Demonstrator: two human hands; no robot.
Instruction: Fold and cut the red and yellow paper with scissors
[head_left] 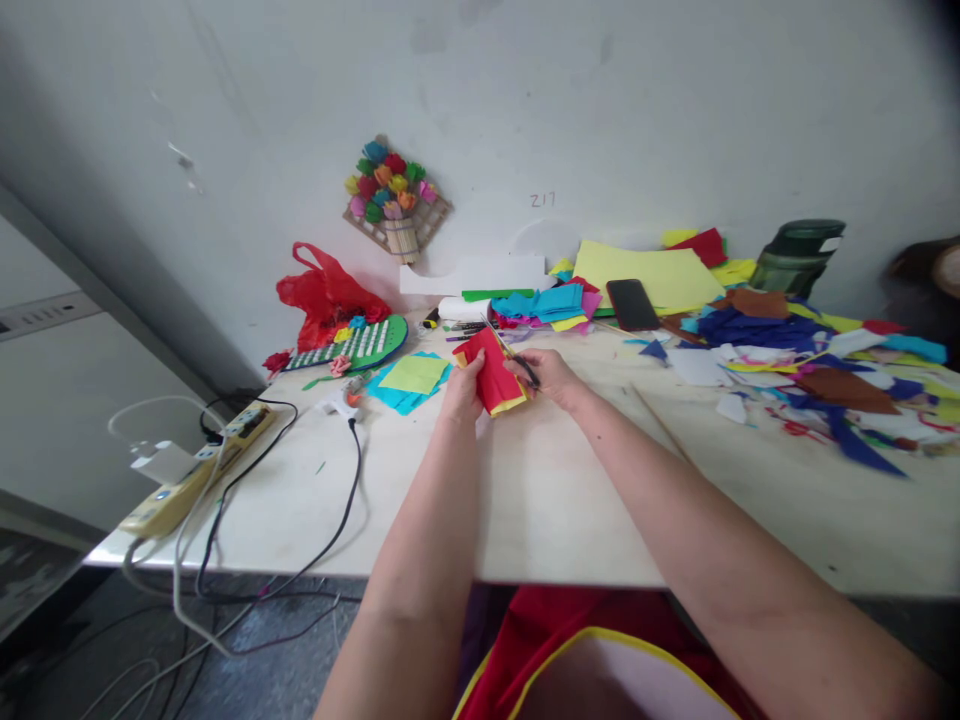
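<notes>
1. In the head view, our left hand (pixel 466 388) is at the centre of the frame, fingers bent and thumb pressed on the front of the red paper (pixel 495 378), which it grips by the left side. Yellow shows along the paper's lower edge and at its left corner.
2. Our right hand (pixel 551 374), just right of centre, is curled around the dark handles of the scissors (pixel 528 371). Their blades point to the upper left, along the paper's upper right edge; we cannot tell how far apart they stand.
3. We hold the paper above the pale table (pixel 570 500), both hands near each other.
4. Just left of our left hand lie a yellow sheet (pixel 414 374) and, beneath it, blue sheets (pixel 390 398); farther left is a white corded tool (pixel 343 402).
5. To the right of our right hand, a thin stick (pixel 660 420) lies slanted on the table.
6. Mixed paper scraps (pixel 847 388) fill the right of the frame; a dark phone (pixel 631 304) rests on yellow paper (pixel 660 270), upper right of centre.
</notes>
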